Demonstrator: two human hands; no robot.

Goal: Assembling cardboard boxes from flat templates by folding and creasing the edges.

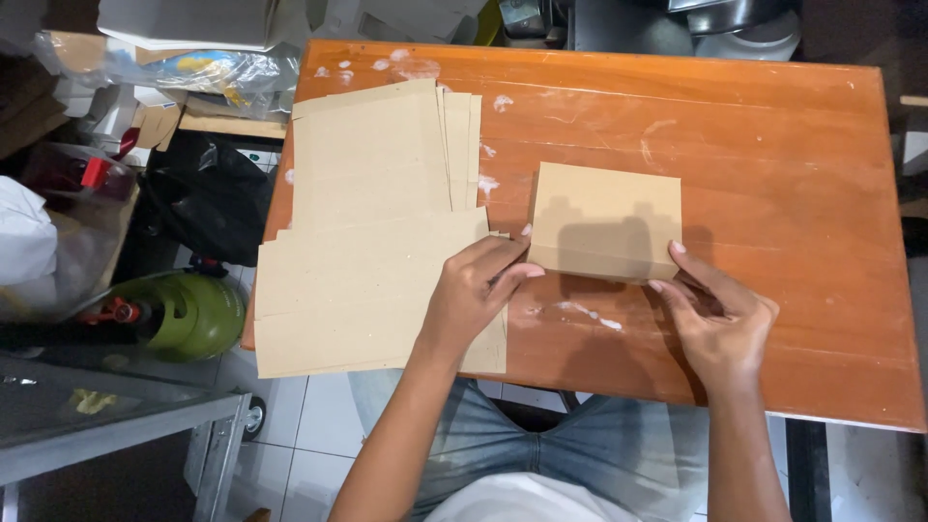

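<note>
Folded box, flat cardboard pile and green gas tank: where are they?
folded box (605, 217), head view, middle of its top face
flat cardboard pile (372, 232), head view, top sheet
green gas tank (198, 311), head view, rounded side
</note>
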